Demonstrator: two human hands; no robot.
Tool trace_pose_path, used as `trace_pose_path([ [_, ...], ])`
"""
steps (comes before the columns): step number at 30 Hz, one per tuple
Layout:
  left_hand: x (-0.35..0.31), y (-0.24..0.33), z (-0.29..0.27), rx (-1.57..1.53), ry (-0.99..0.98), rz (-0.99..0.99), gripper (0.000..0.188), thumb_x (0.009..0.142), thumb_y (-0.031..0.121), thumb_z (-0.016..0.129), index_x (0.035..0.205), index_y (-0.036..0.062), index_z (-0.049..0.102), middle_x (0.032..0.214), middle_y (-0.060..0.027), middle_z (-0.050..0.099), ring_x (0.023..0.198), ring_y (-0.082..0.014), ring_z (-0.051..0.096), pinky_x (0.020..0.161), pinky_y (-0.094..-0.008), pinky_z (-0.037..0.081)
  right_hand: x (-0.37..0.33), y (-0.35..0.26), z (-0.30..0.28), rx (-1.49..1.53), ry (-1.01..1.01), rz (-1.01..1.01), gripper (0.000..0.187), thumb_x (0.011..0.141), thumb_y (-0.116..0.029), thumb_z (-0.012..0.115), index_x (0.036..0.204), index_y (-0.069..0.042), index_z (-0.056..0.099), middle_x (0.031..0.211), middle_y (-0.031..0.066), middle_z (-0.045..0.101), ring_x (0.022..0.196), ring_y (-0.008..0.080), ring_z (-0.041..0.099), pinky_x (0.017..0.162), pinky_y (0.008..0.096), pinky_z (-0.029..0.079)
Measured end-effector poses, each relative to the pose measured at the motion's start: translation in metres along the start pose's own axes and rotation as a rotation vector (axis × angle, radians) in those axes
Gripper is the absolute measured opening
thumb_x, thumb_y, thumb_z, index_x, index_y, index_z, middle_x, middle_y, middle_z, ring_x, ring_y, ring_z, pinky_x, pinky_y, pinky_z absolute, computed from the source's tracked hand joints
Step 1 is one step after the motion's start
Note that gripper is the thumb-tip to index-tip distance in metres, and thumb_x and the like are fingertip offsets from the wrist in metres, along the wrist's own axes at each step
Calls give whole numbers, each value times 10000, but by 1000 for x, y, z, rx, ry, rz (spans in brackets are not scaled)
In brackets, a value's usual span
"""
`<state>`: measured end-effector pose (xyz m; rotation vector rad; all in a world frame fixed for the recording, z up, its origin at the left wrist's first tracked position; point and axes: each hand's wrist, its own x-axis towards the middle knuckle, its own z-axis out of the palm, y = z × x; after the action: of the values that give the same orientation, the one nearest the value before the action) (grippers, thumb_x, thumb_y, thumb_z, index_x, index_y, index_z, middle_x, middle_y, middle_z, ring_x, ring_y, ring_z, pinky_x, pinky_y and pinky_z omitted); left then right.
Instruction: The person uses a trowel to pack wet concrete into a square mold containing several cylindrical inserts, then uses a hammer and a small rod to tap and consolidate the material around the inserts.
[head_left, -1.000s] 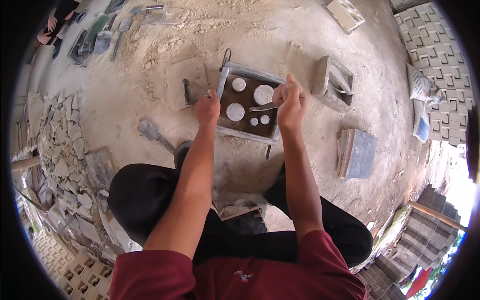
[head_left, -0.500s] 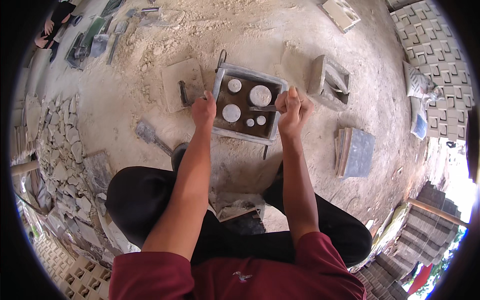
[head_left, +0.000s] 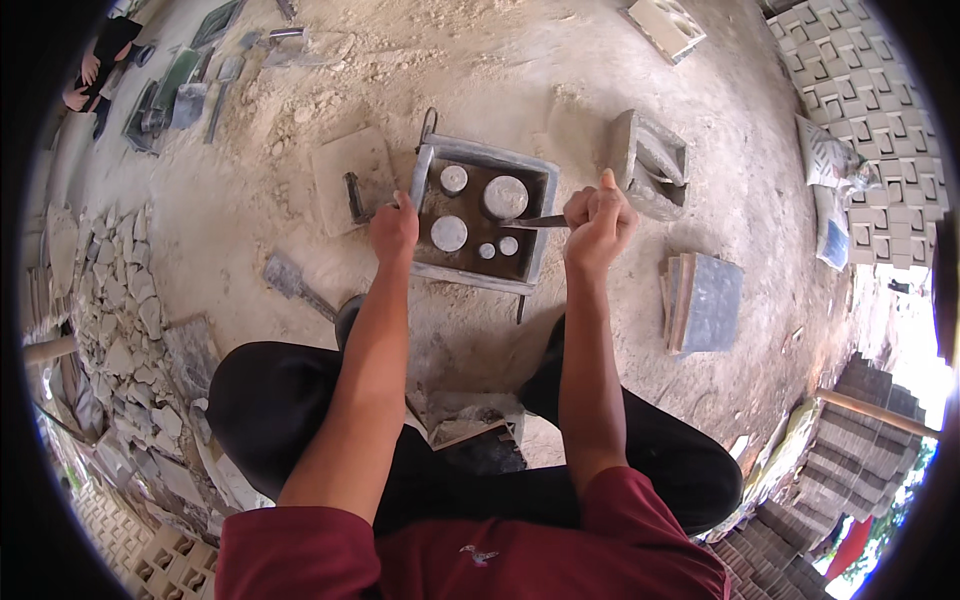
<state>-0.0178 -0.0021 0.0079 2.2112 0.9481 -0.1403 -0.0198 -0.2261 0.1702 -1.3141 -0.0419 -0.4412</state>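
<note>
A rectangular grey mould box (head_left: 470, 275) rests on the dusty ground. Its brown floor carries several round pale cylinders, the largest being the cylinder (head_left: 506, 198) at right of centre. My left hand (head_left: 395, 230) is closed at the box's left wall, thumb up, and its fingertips are hidden. A bent dark bar (head_left: 355, 197) runs up to that fist; whether it joins the box is unclear. In my right hand (head_left: 602, 222) is a flat-bladed trowel (head_left: 540, 222). Its blade reaches over the right wall, with the tip beside the largest cylinder.
A flat slab (head_left: 340, 160) and a small shovel (head_left: 295, 283) lie to the left. Rightward are a hollow block (head_left: 630, 150) and leaning dark plates (head_left: 735, 305). Rubble (head_left: 130, 300) lies far left; patterned blocks (head_left: 850, 90) are stacked far right. Another person (head_left: 105, 60) is at upper left.
My right hand has drawn back rightward from the box, and more of the trowel blade shows. My left hand stays at the left wall. The whole view has shifted slightly.
</note>
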Motion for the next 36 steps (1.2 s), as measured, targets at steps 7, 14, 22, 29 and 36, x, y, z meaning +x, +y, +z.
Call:
trace_pose_path([
  [7,8,-11,0,4,36,-11,646,918,474,331,903,-69,681,952,-314,633,952,-448,609,874,-494,464,-8,-4,19,-105,172,78,484,968,-180,478,513,-119,323,448,-40,339,409,39,267,400,246,160],
  [14,-1,0,-5,-31,2,-15,655,913,478,326,919,-75,678,979,-323,623,977,-446,600,898,-492,449,-15,5,13,-279,151,13,461,968,-191,509,530,-100,401,478,-51,387,442,19,320,411,229,203],
  [22,0,-3,-2,7,-30,-23,642,914,473,319,956,-58,678,992,-302,632,984,-440,601,903,-494,444,-5,12,12,-193,-41,88,439,975,-172,482,555,-92,382,489,-41,347,448,38,276,426,235,190],
  [29,5,-4,1,-3,1,7,653,914,482,320,945,-63,679,975,-295,640,976,-435,607,897,-480,455,6,18,32,-285,-285,201,441,944,-231,575,567,-25,475,538,-55,389,559,31,329,468,251,251],
  [36,5,-2,1,18,-29,-41,642,915,482,328,948,-54,680,990,-296,637,986,-433,605,897,-477,456,8,17,54,-472,-145,42,545,942,-389,566,576,-9,429,517,-8,367,539,63,337,457,287,299],
])
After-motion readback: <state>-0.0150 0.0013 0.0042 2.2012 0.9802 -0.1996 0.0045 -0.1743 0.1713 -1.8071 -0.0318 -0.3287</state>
